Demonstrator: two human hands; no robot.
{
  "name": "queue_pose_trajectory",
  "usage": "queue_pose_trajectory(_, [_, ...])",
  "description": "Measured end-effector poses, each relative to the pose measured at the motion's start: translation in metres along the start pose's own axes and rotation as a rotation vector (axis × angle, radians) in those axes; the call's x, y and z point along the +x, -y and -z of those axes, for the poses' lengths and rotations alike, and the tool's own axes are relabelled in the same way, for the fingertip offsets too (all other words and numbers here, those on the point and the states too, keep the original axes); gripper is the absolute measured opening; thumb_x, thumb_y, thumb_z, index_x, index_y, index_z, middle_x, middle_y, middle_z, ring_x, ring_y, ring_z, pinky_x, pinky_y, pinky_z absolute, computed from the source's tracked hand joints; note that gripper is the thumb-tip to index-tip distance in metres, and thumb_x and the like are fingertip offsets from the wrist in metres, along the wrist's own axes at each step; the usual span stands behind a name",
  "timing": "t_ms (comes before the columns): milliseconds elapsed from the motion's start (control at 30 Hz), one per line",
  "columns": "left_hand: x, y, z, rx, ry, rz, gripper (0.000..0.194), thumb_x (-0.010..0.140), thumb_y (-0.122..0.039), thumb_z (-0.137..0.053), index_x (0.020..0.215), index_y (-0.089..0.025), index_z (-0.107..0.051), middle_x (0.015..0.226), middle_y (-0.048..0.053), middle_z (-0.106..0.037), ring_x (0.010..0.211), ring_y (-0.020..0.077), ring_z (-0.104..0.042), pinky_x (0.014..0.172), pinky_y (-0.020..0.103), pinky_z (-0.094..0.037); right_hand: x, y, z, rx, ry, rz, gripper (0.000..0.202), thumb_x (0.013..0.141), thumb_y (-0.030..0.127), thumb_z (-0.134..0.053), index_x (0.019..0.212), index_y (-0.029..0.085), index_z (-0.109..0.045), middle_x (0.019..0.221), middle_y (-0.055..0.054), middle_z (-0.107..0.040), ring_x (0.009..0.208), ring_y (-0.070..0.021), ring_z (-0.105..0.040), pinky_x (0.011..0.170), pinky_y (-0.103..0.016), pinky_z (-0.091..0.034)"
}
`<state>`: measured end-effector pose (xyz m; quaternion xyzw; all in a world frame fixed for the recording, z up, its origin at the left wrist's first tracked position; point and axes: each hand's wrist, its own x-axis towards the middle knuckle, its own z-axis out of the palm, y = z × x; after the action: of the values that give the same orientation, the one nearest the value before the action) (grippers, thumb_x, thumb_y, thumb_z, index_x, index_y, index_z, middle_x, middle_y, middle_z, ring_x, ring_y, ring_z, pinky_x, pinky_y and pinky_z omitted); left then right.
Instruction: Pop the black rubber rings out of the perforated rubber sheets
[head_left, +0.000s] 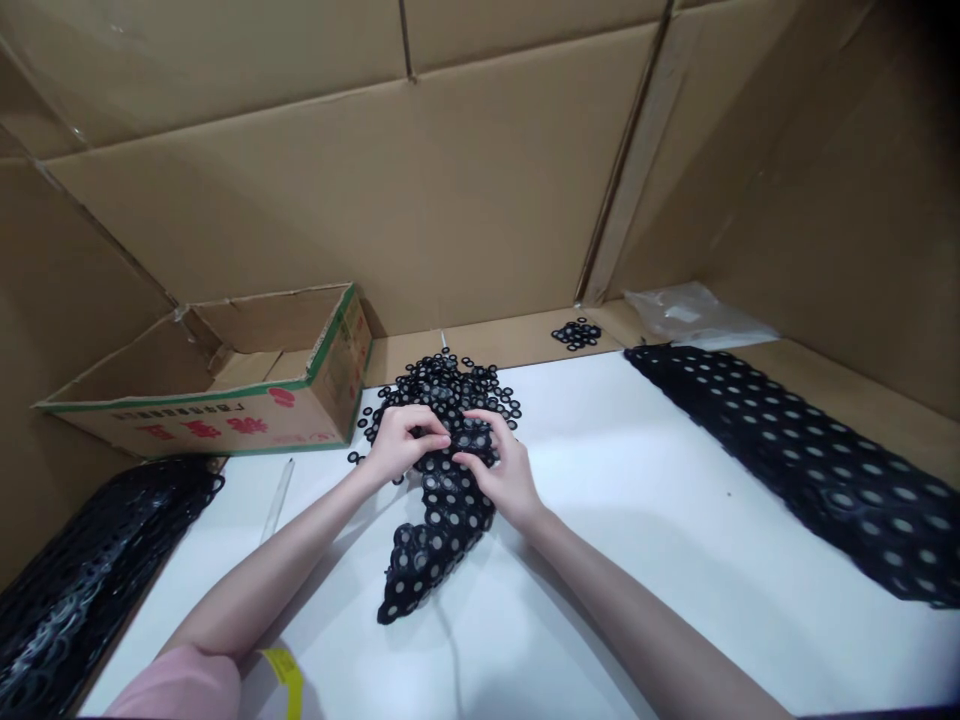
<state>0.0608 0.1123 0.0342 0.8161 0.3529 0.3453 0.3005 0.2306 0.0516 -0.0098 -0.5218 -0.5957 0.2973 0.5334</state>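
Observation:
A floppy black sheet with rows of pale round spots (454,505) lies on the white table in front of me, its near end twisted to the left. My left hand (409,440) is at the sheet's left side, thumb and index fingertip pressed together at its surface. What they pinch is too small to make out. My right hand (506,470) curves round the right edge, with a fold of the sheet between thumb and fingers. Just beyond both hands is a heap of small black rings (450,380), some scattered to the sides.
An open cardboard box (247,425) stands back left. Black perforated material (112,560) is piled at left; a long spotted black sheet (795,440) lies at right. A small ring pile (576,333) and a clear plastic bag (694,312) sit by the cardboard wall (510,190).

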Motion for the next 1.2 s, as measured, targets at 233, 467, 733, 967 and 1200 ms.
queue_pose_trajectory(233, [0.003,0.008,-0.008,-0.352,-0.178,0.326,0.012,0.059,-0.025,-0.073,0.055,-0.015,-0.066,0.052,-0.001,-0.060,0.050,0.0111,-0.049,0.052,0.024,-0.037,-0.003,0.005,-0.005,-0.017,-0.003,0.081,0.038,0.076,0.025,-0.065,0.112,0.028,-0.054,0.110,-0.002,-0.065,0.088,-0.0215,-0.064,0.083,-0.036,-0.050])
queue_pose_trajectory(467, [0.028,0.021,-0.011,-0.476,-0.419,0.323,0.011,0.061,-0.025,-0.065,0.057,-0.014,-0.063,0.058,0.000,-0.061,0.057,0.0120,-0.055,0.058,0.025,-0.044,-0.004,0.007,-0.005,0.037,-0.031,0.033,0.038,0.075,0.024,-0.066,0.111,0.027,-0.054,0.105,-0.002,-0.066,0.091,-0.0224,-0.064,0.085,-0.037,-0.050])
queue_pose_trajectory(733, [0.058,0.036,0.010,-0.195,-0.407,0.170,0.011,0.070,-0.028,-0.071,0.070,-0.017,-0.072,0.075,0.004,-0.069,0.073,0.0184,-0.060,0.074,0.032,-0.046,-0.005,0.000,-0.007,0.116,-0.021,-0.074,0.046,0.074,0.025,-0.067,0.117,0.026,-0.051,0.105,-0.003,-0.066,0.079,-0.0194,-0.064,0.075,-0.034,-0.052])
queue_pose_trajectory(967, [0.052,0.045,0.010,0.541,-0.174,0.088,0.015,0.084,-0.022,-0.062,0.090,-0.024,-0.075,0.107,0.004,-0.070,0.105,0.0253,-0.054,0.095,0.044,-0.037,-0.002,-0.003,-0.006,0.259,0.000,-0.126,0.051,0.076,0.030,-0.067,0.122,0.025,-0.047,0.097,-0.003,-0.067,0.081,-0.0195,-0.066,0.076,-0.034,-0.054])
queue_pose_trajectory(1200, [0.032,0.011,0.008,0.344,-0.176,-0.195,0.019,0.090,-0.027,-0.056,0.098,-0.021,-0.071,0.103,0.006,-0.071,0.098,0.0213,-0.058,0.090,0.040,-0.042,0.001,-0.009,-0.007,0.322,-0.031,-0.121,0.054,0.074,0.032,-0.071,0.121,0.026,-0.046,0.110,-0.004,-0.064,0.083,-0.0188,-0.066,0.079,-0.035,-0.054])
